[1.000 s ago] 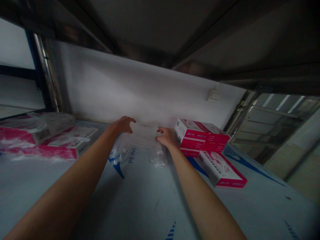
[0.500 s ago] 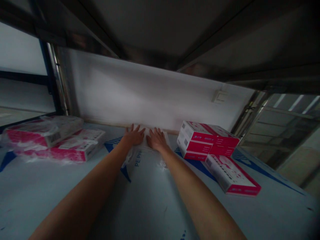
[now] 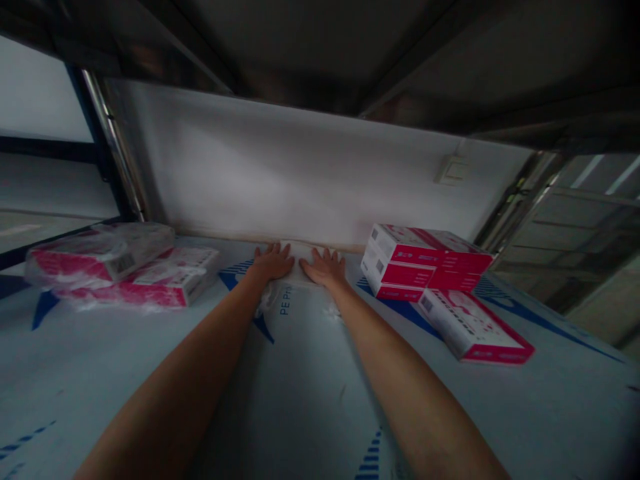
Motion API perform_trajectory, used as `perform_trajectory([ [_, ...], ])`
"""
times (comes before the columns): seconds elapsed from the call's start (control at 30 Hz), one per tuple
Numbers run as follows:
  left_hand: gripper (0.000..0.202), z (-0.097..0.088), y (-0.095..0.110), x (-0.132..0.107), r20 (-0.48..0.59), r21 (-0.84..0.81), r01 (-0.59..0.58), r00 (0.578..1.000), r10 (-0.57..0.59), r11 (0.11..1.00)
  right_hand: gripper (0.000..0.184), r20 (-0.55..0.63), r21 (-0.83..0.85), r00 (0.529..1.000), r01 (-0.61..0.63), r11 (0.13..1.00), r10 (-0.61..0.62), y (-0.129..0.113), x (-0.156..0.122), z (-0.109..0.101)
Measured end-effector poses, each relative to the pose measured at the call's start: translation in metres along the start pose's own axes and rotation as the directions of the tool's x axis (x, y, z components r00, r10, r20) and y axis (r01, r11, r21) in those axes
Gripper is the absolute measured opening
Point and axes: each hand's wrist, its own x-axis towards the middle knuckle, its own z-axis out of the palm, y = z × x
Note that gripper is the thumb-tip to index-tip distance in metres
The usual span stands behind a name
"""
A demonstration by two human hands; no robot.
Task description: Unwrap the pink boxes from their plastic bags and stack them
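Note:
Both my arms reach deep onto a shelf covered with a white sheet printed in blue (image 3: 300, 373). My left hand (image 3: 273, 262) and my right hand (image 3: 326, 267) lie flat side by side, fingers spread, pressing on a clear plastic bag (image 3: 300, 267) against the white back wall. The bag is crumpled under and beside the hands; I cannot make out its contents. Neither hand grips anything.
Red-and-white boxes (image 3: 425, 263) are stacked right of my right hand, one more box (image 3: 475, 327) lying flat nearer me. Plastic-wrapped red-and-white boxes (image 3: 115, 267) lie at the left. A metal upright (image 3: 113, 147) stands at the back left, a shelf underside overhead.
My hands held the plastic bag apart in curled fingers a second ago; they pushed it back to the wall and flattened on top of it, close together.

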Motion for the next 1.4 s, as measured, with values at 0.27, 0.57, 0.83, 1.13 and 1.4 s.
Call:
perform_trajectory([
  [0.27, 0.067, 0.0, -0.003, -0.002, -0.055, -0.098, -0.019, 0.998, 0.013, 0.995, 0.08, 0.084, 0.078, 0.986, 0.139, 0.987, -0.146, 0.021, -0.005, -0.009],
  [0.57, 0.051, -0.012, -0.016, -0.001, -0.227, -0.356, -0.029, 0.972, -0.056, 0.934, 0.065, -0.044, 0.234, 0.959, 0.281, 0.931, -0.279, 0.047, -0.022, -0.034],
  [0.83, 0.035, -0.022, -0.018, -0.004, -0.24, -0.428, -0.062, 0.97, -0.047, 0.901, 0.038, -0.425, 0.279, 0.866, 0.404, 0.871, -0.264, 0.056, -0.051, -0.036],
  [1.13, 0.038, -0.056, 0.003, -0.015, -0.155, -0.296, -0.052, 0.988, 0.006, 0.954, 0.036, -0.341, 0.259, 0.836, 0.523, 0.812, -0.43, 0.059, -0.08, -0.05],
  [1.4, 0.059, -0.038, 0.028, -0.062, -0.023, -0.112, 0.049, 0.998, -0.051, 0.992, 0.05, 0.079, 0.266, 0.914, 0.364, 0.892, -0.397, 0.047, -0.096, -0.061],
])
